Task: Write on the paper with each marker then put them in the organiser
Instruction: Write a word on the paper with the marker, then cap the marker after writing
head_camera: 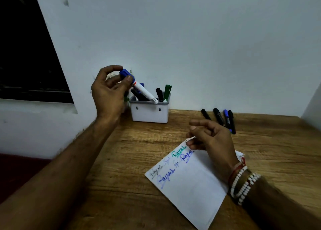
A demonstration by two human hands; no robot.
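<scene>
Small white plastic organiser box (149, 114) on brown wooden table (121, 160), by white wall (191, 38), holds black, green, blue pens. Left hand (111, 89) fingers pinch blue-capped white marker (139, 87), tip at box rim. Right hand (211, 139) fingers curled, resting on white paper sheet (189, 182). Four dark markers (224, 119) lie behind it.

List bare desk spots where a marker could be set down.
Free: wooden desk right of the white paper sheet; the strip between the white plastic organiser and paper; front-left desk below the left hand. Crowded: the loose dark markers behind the right hand.

On my paper (191, 181) I read the handwritten word "Rayal" several times, in green, blue and thin dark ink. The print on my markers is too small to read.
</scene>
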